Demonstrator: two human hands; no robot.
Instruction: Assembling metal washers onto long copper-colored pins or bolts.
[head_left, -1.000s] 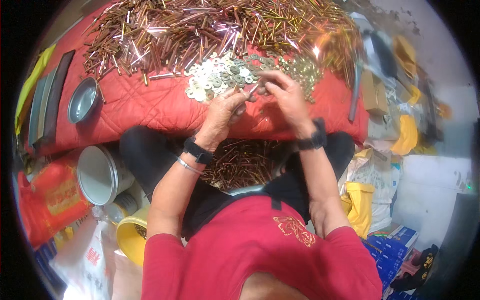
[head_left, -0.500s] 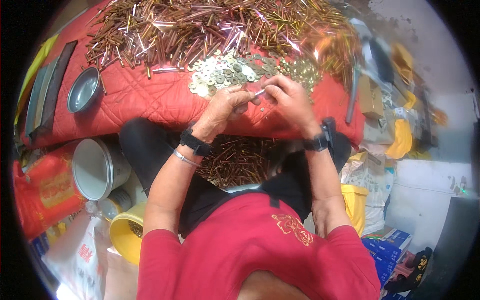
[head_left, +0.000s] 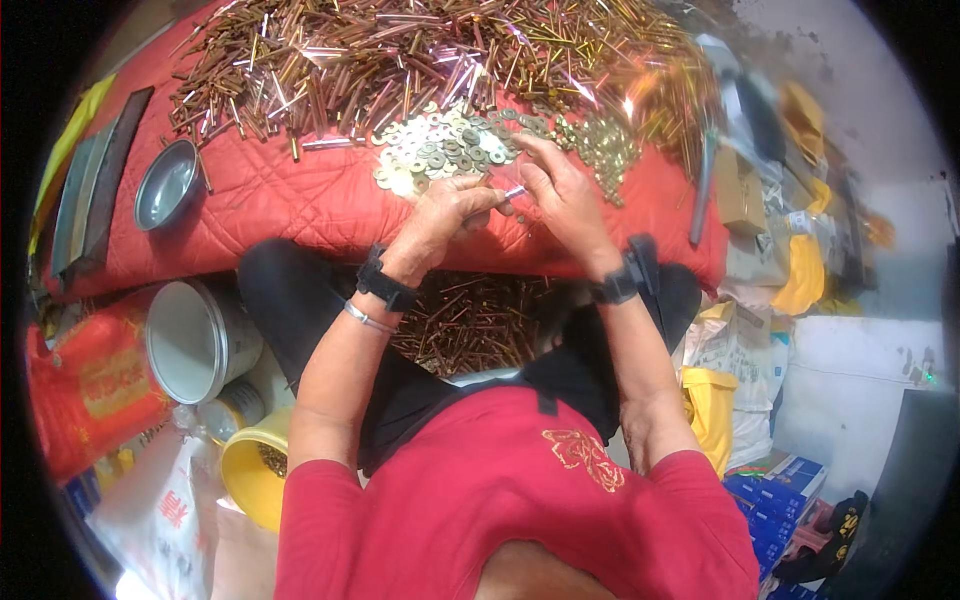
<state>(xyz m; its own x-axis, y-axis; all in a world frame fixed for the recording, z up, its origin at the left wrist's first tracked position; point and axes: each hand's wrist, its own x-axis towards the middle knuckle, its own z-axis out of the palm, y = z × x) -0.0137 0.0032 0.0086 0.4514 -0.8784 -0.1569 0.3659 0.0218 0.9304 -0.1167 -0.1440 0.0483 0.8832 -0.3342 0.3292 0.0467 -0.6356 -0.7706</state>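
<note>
My left hand (head_left: 447, 215) is closed in a pinch around a small metal bolt (head_left: 514, 193), whose silvery end sticks out toward the right. Most of the bolt is hidden by the fingers. Beside it, my right hand (head_left: 566, 205) is open, its index finger stretched over the edge of a pile of flat washers (head_left: 450, 145) and its thumb apart. Whether a small part touches that fingertip is too small to tell. Right of the washers lies a heap of small brass-coloured nuts (head_left: 606, 158). Behind them spreads a large heap of coppery metal rods (head_left: 400, 60).
Everything lies on a red quilted cover (head_left: 280, 190). A metal bowl (head_left: 168, 185) sits at the left. More rods fill a container (head_left: 465, 325) between my legs. A white bucket (head_left: 190, 340) and a yellow bucket (head_left: 255, 470) stand at lower left, a cardboard box (head_left: 740, 195) at right.
My right hand has drawn away from the bolt end; its index finger has straightened out toward the washers. My left hand keeps its pinch, almost unmoved.
</note>
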